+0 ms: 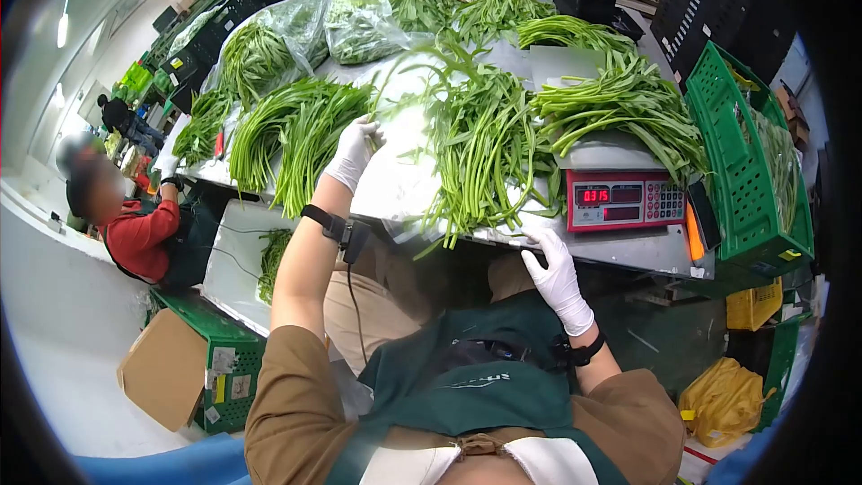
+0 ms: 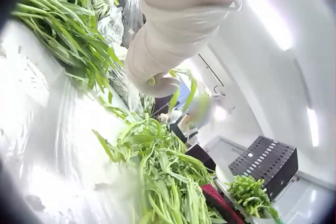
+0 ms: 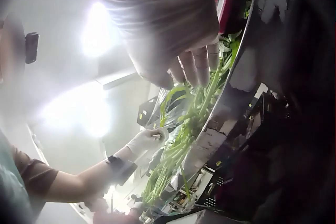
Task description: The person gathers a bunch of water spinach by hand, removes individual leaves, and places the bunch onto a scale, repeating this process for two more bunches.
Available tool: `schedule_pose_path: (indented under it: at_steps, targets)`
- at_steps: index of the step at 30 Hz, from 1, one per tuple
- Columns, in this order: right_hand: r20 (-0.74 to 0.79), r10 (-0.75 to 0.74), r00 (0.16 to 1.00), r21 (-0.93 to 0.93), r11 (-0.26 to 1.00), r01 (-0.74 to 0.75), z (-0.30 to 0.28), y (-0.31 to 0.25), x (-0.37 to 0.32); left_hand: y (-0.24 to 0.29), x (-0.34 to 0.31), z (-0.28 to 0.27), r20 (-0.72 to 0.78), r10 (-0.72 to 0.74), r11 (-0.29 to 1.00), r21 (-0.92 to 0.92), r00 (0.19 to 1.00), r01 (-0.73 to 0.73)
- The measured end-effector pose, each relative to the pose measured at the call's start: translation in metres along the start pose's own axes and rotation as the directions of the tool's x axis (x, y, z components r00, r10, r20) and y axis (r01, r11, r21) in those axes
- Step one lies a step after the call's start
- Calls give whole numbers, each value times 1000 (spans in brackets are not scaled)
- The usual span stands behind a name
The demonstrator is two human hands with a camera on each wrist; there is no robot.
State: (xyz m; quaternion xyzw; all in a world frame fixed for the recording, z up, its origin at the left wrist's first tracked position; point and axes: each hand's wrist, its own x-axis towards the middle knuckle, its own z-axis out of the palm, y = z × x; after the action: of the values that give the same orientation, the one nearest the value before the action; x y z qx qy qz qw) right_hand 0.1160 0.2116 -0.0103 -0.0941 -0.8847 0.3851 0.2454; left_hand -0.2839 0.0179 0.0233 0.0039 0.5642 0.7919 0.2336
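Observation:
My gloved left hand [image 1: 355,153] is over the plastic-covered middle of the table, between two heaps of leafy greens that look like water spinach. Curled fingers and thumb pinch a thin strand of water spinach [image 2: 192,87], whose leaves stick out past the glove. My gloved right hand [image 1: 558,283] is at the table's front edge, its fingers extended and nothing in its grasp. In front of it spreads a loose pile of water spinach [image 1: 485,148], stems toward me. Another heap [image 1: 301,130] lies left of my left hand.
A red digital scale [image 1: 620,200] reading 0.315 sits at the right, with a bundle of greens [image 1: 620,112] on its plate. Beyond it stands a green crate [image 1: 759,171]. Bagged greens [image 1: 359,22] lie at the back. Another person [image 1: 144,233] works at the left.

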Motion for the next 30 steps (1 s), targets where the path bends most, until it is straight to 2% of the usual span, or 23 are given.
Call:
schedule_pose_path:
  at_steps: [2,3,4,5,6,7,9,12,13,16,17,18,20,21,22,25,28,30]
  targets:
    - [-53,-21,998,16,1000,21,1,-4,5,0,5,16,-39,46,998,42,998,-44]
    - [-66,-20,998,33,999,22,2,-5,7,-9,21,12,22,76,944,319,997,-79]
    - [-76,-18,997,49,999,22,2,-5,7,-25,37,9,18,118,781,616,993,-104]
    - [-83,-16,996,64,998,21,1,-6,7,-35,31,17,56,261,525,829,964,-190]
    - [-78,-22,997,51,998,26,0,-6,7,-43,20,27,136,381,208,951,915,-228]
    - [-73,-29,997,39,999,32,-2,-7,7,-42,14,33,129,264,212,959,956,-188]
    - [-60,-27,998,13,1000,28,-5,-6,5,-39,0,47,190,213,227,945,958,-237]
    - [-97,-61,993,-58,997,56,-8,0,-5,-49,12,45,223,270,143,953,937,-268]
    - [-88,-27,996,-10,1000,26,-9,0,-9,-51,14,45,220,276,121,958,936,-261]
    - [-37,48,998,39,998,-47,-13,3,-16,-55,35,36,112,370,70,987,922,-148]
    - [-36,46,998,40,998,-44,-14,3,-17,-42,23,43,57,400,86,991,915,-99]
    - [-37,41,998,40,998,-40,-15,2,-17,-35,25,40,47,460,109,988,886,-109]
    - [-37,19,999,28,999,-18,-16,1,-15,-17,18,38,-125,218,608,793,968,-34]
    - [-37,2,999,19,1000,-1,-16,0,-13,-18,27,28,-123,242,656,752,963,-69]
    - [-37,-16,999,9,1000,16,-15,-2,-12,-24,40,15,-78,342,643,746,937,-173]
    - [-57,-35,998,66,997,39,-16,-13,-6,-33,51,-10,78,586,544,700,807,-462]
    - [18,-35,999,273,962,29,-22,-37,5,-2,-58,31,47,344,821,470,938,-325]
    - [64,-78,995,411,910,45,-19,-52,17,-4,-101,39,-1,335,878,362,942,-312]
